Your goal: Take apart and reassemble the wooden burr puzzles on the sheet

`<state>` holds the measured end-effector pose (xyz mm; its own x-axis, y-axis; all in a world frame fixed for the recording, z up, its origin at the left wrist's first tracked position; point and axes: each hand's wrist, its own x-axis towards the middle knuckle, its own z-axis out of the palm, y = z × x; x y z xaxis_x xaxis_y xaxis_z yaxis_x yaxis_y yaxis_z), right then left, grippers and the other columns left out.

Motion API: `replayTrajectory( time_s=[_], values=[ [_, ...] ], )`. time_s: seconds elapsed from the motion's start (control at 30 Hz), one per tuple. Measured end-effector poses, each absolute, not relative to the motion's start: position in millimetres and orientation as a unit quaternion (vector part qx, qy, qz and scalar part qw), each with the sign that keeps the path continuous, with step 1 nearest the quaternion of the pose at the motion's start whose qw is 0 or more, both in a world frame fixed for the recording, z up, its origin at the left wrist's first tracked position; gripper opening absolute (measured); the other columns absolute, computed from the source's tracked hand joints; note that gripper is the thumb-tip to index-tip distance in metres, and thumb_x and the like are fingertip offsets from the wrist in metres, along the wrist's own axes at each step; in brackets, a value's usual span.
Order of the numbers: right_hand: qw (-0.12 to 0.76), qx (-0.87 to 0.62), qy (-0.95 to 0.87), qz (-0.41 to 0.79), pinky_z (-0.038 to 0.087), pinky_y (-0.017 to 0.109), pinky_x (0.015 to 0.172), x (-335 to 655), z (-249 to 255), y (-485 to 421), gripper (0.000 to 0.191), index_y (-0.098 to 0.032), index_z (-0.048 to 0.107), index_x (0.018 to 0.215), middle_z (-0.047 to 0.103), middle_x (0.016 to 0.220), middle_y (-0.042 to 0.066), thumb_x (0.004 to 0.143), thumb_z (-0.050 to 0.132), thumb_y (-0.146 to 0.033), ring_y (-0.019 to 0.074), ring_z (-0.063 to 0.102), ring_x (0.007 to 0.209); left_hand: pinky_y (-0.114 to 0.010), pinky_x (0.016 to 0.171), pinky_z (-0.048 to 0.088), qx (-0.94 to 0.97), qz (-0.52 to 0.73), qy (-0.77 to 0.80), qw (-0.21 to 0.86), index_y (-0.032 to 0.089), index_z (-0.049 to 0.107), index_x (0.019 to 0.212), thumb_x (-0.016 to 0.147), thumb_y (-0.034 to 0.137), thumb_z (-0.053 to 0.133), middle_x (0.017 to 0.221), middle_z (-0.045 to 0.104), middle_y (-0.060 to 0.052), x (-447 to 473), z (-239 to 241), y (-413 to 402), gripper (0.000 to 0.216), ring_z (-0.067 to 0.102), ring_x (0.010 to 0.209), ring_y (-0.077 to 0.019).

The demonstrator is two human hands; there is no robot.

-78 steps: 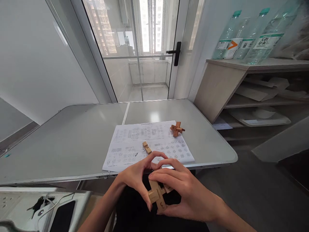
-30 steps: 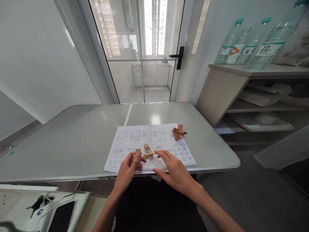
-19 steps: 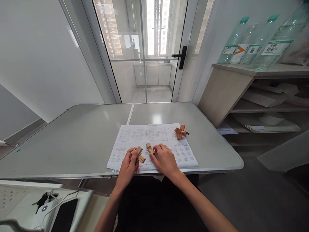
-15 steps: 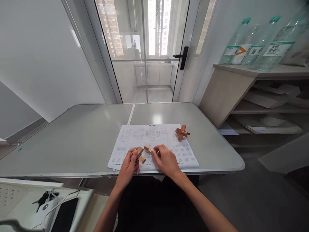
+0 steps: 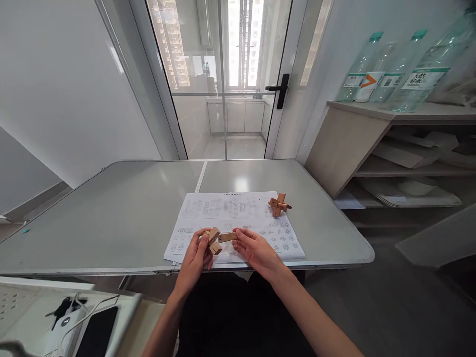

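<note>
My left hand [image 5: 197, 253] is closed around a cluster of light wooden puzzle pieces [image 5: 213, 241], which look crossed over each other. Between the fingertips of my right hand [image 5: 255, 249] is one loose wooden puzzle piece [image 5: 227, 237], a flat bar with its far end pointing at the cluster. Whether that bar touches the cluster I cannot tell. Both hands are above a printed sheet [image 5: 230, 213] covered with small line diagrams. On the sheet's right edge sits a darker, reddish-brown assembled wooden puzzle [image 5: 278, 205] with crossing bars.
The grey folding table [image 5: 130, 213] has a metal rim near my lap. At lower left, a white cart top holds a phone [image 5: 98, 331], keys [image 5: 63, 310] and a cable. A shelf [image 5: 349, 144] with plastic bottles [image 5: 360, 69] stands right, beyond the table a glass door [image 5: 223, 114].
My right hand has turned the loose wooden piece, so it shows a flat long side instead of its notched profile. My left hand still holds the cluster, nearly unmoved.
</note>
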<state>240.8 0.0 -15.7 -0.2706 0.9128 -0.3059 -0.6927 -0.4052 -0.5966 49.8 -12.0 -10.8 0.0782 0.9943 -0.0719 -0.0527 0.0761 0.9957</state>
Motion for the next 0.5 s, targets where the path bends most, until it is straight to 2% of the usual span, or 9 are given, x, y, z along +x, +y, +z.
replayTrajectory(
  time_s=[0.13,0.23,0.33,0.43,0.5],
  values=[
    [0.491,-0.279,-0.149,0.812,0.059,0.019,0.072,231,-14,-4,0.037,-0.010,0.076,0.094,0.074,0.089,0.004,0.068,0.098,-0.026,0.0080,0.067,0.071,-0.020,0.049,0.043,0.511,0.456,0.462,0.563,0.020,0.053,0.129,0.096,0.064,0.057,0.077,0.055,0.003,57,-1,-16,0.056,0.042,0.056,-0.0089],
    [0.486,-0.244,-0.104,0.833,0.056,0.014,0.061,229,-16,-6,0.032,-0.011,0.075,0.095,0.071,0.083,0.001,0.072,0.095,-0.022,0.0048,0.061,0.064,-0.021,0.050,0.045,0.539,0.449,0.448,0.554,0.019,0.054,0.130,0.099,0.063,0.052,0.084,0.057,0.000,64,4,-17,0.054,0.045,0.061,-0.0104],
    [0.487,-0.232,-0.074,0.839,0.049,0.009,0.049,229,-19,-8,0.027,-0.014,0.073,0.096,0.069,0.079,-0.002,0.077,0.092,-0.019,0.0022,0.054,0.056,-0.021,0.051,0.044,0.559,0.448,0.446,0.537,0.022,0.050,0.135,0.101,0.060,0.049,0.086,0.057,0.001,70,4,-17,0.051,0.044,0.060,-0.0099],
    [0.497,-0.223,-0.030,0.838,0.046,0.008,0.044,230,-21,-13,0.022,-0.016,0.071,0.096,0.068,0.078,-0.004,0.081,0.088,-0.014,0.0011,0.051,0.052,-0.021,0.052,0.042,0.568,0.457,0.452,0.514,0.025,0.042,0.137,0.103,0.058,0.046,0.086,0.057,0.002,75,1,-20,0.047,0.041,0.056,-0.0091],
    [0.503,-0.218,0.001,0.836,0.045,0.007,0.042,231,-22,-16,0.021,-0.016,0.070,0.096,0.066,0.076,-0.004,0.083,0.086,-0.012,0.0009,0.050,0.050,-0.022,0.053,0.042,0.580,0.453,0.453,0.502,0.025,0.043,0.134,0.105,0.057,0.043,0.085,0.057,0.003,76,1,-23,0.044,0.042,0.057,-0.0097]
  ],
)
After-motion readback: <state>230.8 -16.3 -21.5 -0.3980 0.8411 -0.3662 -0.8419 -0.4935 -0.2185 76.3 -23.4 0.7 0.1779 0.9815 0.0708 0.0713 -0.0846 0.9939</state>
